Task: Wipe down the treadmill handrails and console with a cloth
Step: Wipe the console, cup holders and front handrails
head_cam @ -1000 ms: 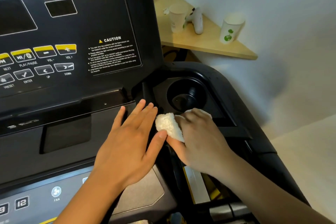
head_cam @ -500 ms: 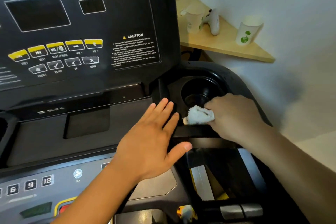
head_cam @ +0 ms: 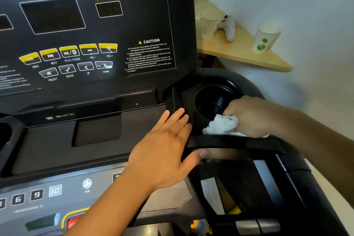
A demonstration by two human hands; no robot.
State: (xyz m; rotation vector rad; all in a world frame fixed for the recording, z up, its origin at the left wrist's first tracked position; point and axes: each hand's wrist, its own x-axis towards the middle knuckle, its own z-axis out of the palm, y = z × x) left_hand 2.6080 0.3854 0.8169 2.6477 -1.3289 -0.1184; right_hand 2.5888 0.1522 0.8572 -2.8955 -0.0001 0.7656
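The right hand (head_cam: 251, 117) bunches a white cloth (head_cam: 221, 125) in curled fingers against the console (head_cam: 95, 132) tray beside the cup holder (head_cam: 214, 99), likely to scrub that corner, while the left hand (head_cam: 162, 151) lies flat, fingers straight, holding nothing, seemingly for balance.

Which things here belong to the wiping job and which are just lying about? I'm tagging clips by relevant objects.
Part of the job:
white cloth, gripped by the right hand
left hand, flat on the console
cup holder

Lying about:
two paper cups on the wooden shelf
white game controller
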